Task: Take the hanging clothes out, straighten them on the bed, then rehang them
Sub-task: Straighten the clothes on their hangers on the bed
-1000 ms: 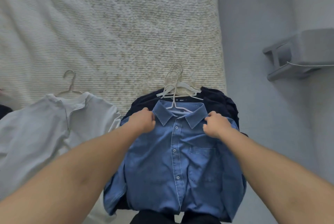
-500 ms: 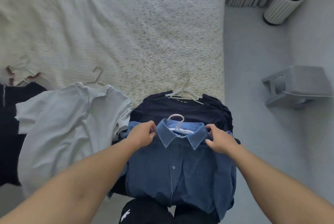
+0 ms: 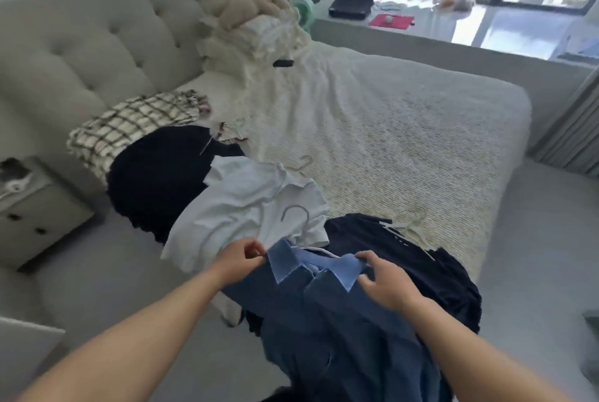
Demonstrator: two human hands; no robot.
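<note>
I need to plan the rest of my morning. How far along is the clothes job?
Done: the white shirt and dark garments lie on the bed, hangers in.

In hand: the left hand and right hand each grip the blue shirt at its collar, on its hanger.

Left: nothing visibly rehung.
</note>
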